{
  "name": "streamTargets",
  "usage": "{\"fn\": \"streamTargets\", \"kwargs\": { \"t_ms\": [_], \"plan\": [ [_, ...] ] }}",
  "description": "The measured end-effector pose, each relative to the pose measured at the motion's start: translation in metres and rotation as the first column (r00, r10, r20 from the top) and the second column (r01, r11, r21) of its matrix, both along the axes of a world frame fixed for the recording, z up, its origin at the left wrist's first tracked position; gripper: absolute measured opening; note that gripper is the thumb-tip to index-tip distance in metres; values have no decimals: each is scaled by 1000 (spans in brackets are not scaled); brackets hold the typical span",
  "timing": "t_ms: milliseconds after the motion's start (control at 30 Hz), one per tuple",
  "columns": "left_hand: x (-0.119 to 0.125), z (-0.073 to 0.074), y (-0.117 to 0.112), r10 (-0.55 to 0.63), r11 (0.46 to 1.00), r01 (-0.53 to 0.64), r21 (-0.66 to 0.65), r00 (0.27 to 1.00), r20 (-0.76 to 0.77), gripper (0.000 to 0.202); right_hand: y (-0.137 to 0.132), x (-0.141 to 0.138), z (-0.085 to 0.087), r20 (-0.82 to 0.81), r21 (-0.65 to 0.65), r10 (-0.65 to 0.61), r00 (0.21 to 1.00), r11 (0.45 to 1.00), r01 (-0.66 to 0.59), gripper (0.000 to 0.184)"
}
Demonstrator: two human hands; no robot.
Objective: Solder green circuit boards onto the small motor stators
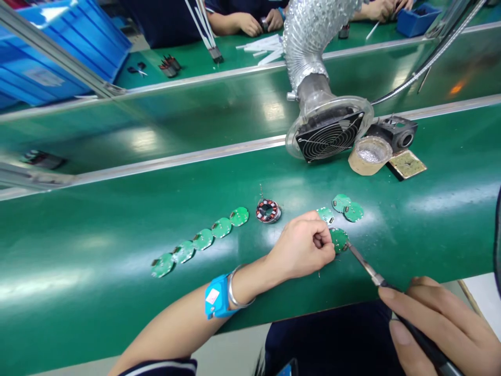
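My right hand (442,324) grips a soldering iron (407,318) by its dark handle. The iron's metal tip meets the right edge of a round green circuit board (338,240) on the bench. At that board's left edge is my left hand (303,245), its fingers pinched together; what lies between them is hidden. A thin wire end shows below these fingers. Just beyond the left hand lie another green board (325,214), partly covered, and two overlapping boards (353,212). Left of the hand sits a ring-shaped wound motor stator (268,211) with red-brown coils.
Several round boards (203,239) form a slanting row on the left of the green bench (97,292). A fume extractor (331,138) hangs at the back, beside a tape roll (370,155) and an iron stand (401,133) with a sponge tray (407,164). Co-workers' hands (250,23) show across the bench.
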State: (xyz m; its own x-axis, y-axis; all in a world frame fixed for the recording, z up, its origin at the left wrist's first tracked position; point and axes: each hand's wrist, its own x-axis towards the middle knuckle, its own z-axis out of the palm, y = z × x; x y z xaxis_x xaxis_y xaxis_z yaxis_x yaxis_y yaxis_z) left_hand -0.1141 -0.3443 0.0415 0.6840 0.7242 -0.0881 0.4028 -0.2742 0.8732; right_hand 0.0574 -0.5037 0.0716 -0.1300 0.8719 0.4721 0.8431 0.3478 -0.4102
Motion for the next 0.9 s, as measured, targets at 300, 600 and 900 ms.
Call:
{"fn": "streamTargets", "kwargs": {
  "t_ms": [300,600,900],
  "plan": [
    [-11,3,6,-93,993,92,80,996,8,4,62,-11,-38,-226,-7,69,972,997,-72,31],
    [-37,-9,10,-392,760,391,519,913,-115,18,65,-8,-47,-244,-26,92,965,995,-101,35],
    [-26,-15,-2,-318,850,270,453,947,32,14,57,-4,-44,-297,59,39,954,998,-23,39]
  ]
}}
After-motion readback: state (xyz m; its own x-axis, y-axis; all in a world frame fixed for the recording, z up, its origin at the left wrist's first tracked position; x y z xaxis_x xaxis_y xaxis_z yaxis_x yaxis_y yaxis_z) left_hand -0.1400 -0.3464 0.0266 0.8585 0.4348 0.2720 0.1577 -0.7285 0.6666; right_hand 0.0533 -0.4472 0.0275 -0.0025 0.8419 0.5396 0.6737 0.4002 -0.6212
